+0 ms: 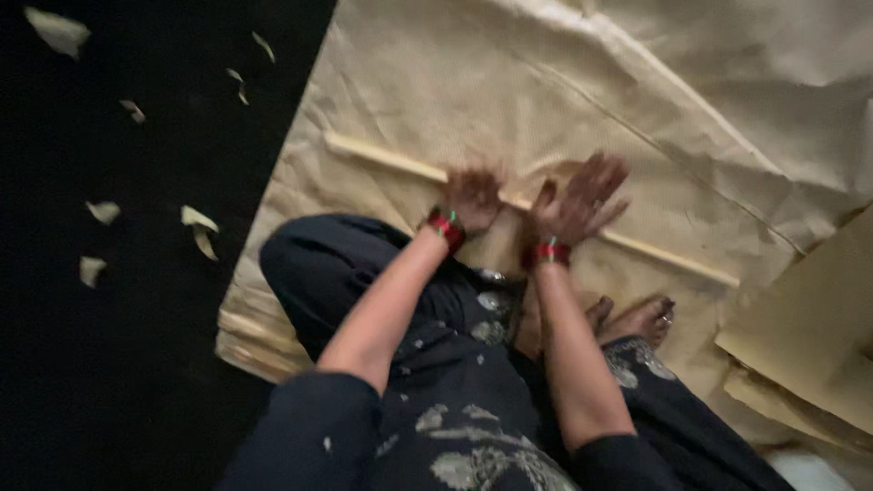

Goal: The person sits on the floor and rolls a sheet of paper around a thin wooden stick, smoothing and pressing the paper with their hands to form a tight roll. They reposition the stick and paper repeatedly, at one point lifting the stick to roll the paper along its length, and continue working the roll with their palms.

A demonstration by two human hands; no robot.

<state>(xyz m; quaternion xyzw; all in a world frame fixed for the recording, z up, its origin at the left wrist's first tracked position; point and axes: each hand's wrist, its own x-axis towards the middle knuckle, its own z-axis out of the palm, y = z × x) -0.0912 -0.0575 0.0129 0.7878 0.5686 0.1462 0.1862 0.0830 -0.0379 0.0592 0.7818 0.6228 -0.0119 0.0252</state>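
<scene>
2 hands, left hand point(473, 198) and right hand point(579, 202), press flat, fingers spread, on wooden stick point(391, 162) over brown paper sheet point(436, 82); next likely keeps even pressure.

Both arms stretch forward, wrists close together; left hand point(473, 197) and right hand point(579, 202) lie palm-down, side by side, fingers spread flat

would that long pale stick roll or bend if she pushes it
The long pale wooden stick looks round and thin, so it would probably roll under the flat left hand and right hand. It lies straight, so likely stiff. The creased brown paper sheet beneath may slow it.
</scene>
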